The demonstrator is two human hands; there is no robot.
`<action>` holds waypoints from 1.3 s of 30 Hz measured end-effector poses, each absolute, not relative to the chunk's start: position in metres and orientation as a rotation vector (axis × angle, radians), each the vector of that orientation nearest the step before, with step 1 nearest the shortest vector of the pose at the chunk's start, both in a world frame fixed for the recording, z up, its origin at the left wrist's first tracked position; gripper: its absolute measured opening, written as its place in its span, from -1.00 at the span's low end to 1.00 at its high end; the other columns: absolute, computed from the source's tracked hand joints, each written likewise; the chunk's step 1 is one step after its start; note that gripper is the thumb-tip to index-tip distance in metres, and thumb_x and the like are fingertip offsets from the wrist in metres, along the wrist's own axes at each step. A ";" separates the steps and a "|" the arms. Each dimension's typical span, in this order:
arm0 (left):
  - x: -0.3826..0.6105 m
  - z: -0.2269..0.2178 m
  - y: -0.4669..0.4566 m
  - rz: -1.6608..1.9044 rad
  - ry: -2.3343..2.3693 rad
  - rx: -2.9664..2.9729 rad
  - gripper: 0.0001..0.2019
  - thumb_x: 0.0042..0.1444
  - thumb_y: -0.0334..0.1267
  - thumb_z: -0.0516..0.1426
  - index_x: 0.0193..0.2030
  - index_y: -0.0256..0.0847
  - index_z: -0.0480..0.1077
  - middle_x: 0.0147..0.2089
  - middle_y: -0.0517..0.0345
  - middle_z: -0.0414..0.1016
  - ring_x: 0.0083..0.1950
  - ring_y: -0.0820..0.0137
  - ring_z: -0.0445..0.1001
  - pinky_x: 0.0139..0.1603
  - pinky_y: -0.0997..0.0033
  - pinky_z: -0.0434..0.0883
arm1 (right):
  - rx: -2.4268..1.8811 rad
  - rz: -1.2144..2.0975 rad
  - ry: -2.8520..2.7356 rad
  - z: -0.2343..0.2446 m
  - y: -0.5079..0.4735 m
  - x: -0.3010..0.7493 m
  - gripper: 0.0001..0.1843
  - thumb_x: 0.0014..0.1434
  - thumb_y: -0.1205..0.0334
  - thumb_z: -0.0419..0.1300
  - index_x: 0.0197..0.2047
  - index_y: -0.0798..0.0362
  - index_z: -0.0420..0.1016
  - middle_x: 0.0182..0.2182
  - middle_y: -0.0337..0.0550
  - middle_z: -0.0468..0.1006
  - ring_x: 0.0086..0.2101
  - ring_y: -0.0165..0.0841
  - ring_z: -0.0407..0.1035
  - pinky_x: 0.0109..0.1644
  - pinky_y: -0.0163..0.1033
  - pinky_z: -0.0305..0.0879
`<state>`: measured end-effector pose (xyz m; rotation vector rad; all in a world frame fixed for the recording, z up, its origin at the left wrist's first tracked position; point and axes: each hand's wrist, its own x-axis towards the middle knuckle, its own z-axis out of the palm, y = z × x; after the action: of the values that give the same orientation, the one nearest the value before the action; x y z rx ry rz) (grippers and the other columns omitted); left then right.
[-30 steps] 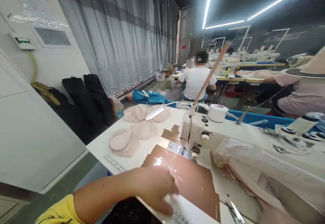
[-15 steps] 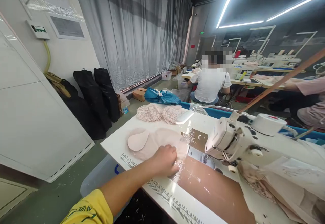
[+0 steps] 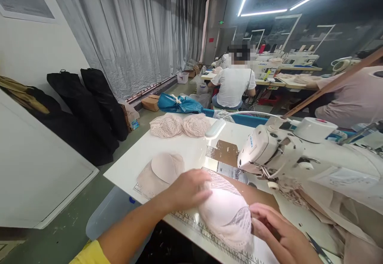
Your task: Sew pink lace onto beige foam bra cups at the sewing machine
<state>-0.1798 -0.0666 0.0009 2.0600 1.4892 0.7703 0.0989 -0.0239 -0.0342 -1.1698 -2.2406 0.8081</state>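
Note:
A pale pink lace bra cup [image 3: 224, 208] with a smooth lining lies in front of the sewing machine [image 3: 263, 148], over the ruler-marked front edge of the white table. My left hand [image 3: 190, 190] has its fingers closed on the cup's left edge. At its right edge, the thumb and fingers of my right hand [image 3: 275, 230] pinch the lace. Left of my left hand, a smooth beige cup pad [image 3: 163, 167] lies on a piece of thin beige fabric [image 3: 146, 178]. The underside of the lace cup is hidden.
Two gathered lace cups [image 3: 179, 125] lie at the table's back, beside a white lamp head [image 3: 215, 129]. Beige fabric [image 3: 317, 204] hangs beneath the machine arm, near scissors [image 3: 318, 248]. A person in a white shirt [image 3: 235, 86] sits ahead; a clear bin [image 3: 104, 212] stands below left.
My right hand has come into view, and a lace cup now lies between both hands. My left hand has left the beige fabric for the lace cup. The view has shifted right.

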 end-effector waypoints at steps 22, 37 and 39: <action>-0.179 -0.025 0.016 0.493 1.027 1.510 -0.79 -0.03 -0.30 0.22 -0.22 -0.30 0.40 -0.45 0.26 0.29 -0.46 0.52 0.24 -0.45 0.57 0.21 | -1.143 1.610 -2.077 -0.032 0.023 0.070 -0.66 0.04 -0.09 0.16 -0.36 0.04 0.30 -0.48 -0.29 0.35 -0.45 -0.38 0.27 -0.40 -0.30 0.18; -0.155 -0.035 0.011 0.774 1.089 1.356 -0.62 0.01 0.03 0.21 -0.47 -0.32 0.34 -0.57 0.30 0.11 -0.53 0.56 0.05 -0.53 0.55 0.03 | -1.334 1.482 -2.012 -0.034 0.026 0.061 -0.68 0.17 -0.04 0.06 -0.42 0.03 0.38 -0.50 -0.27 0.35 -0.43 -0.36 0.21 -0.36 -0.29 0.10; -0.157 -0.032 0.011 0.731 1.132 1.375 -0.63 0.00 0.01 0.20 -0.49 -0.30 0.30 -0.58 0.31 0.08 -0.54 0.56 0.03 -0.54 0.55 0.01 | -1.386 1.459 -2.005 -0.035 0.028 0.065 -0.69 0.16 -0.03 0.06 -0.39 0.02 0.41 -0.49 -0.26 0.38 -0.44 -0.35 0.23 -0.37 -0.29 0.11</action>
<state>-0.1572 0.0108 -0.0323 1.3753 1.1325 0.7306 0.0653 0.0276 -0.0347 -1.3856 -2.0053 1.4586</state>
